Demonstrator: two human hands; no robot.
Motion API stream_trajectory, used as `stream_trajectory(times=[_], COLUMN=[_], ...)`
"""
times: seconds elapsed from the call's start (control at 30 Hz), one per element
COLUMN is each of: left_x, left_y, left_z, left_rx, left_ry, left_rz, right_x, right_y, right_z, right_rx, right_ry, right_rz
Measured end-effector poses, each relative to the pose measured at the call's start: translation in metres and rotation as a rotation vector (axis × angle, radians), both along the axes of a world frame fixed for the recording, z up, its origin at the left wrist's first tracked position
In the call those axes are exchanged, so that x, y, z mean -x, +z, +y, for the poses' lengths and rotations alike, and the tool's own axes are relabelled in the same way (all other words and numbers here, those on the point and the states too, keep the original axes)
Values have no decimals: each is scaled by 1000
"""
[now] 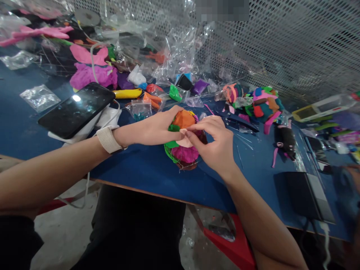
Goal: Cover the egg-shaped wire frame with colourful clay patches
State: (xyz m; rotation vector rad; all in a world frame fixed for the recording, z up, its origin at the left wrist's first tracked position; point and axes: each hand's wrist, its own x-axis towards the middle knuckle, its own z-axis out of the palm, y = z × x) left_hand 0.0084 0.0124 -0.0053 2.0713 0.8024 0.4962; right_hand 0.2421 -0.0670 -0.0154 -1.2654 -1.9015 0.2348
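Note:
A ball-shaped piece (184, 153) patched with orange, green, magenta and brown modelling clay sits near the table's front edge. Thin wire or mesh shows along its lower rim. My left hand (150, 128) lies against its left side, the thumb reaching across toward the middle and the other fingers partly hidden behind it. From the right, my right hand (215, 140) pinches a pale pink piece of modelling clay (185, 141) between thumb and forefinger. This pale piece rests against the ball's front, between the orange and magenta patches.
A black phone (77, 108) lies on the left, by a yellow-handled cutter (128, 93). Clear plastic bags (180, 48) and clay lumps line the back. On the right are another multicoloured clay piece (266, 103), a dark clay figure (286, 140) and a black power bank (303, 195) with cables.

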Motion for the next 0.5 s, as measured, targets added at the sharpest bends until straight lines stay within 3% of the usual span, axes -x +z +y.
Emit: stream_trajectory(times=[0.5], left_x=[-1], left_y=[-2], left_z=[-1], left_rx=[6], left_ry=[37], left_rz=[22], right_x=[-9], right_y=[4], right_z=[1], right_rx=[16], right_ry=[-79], right_rz=[-44])
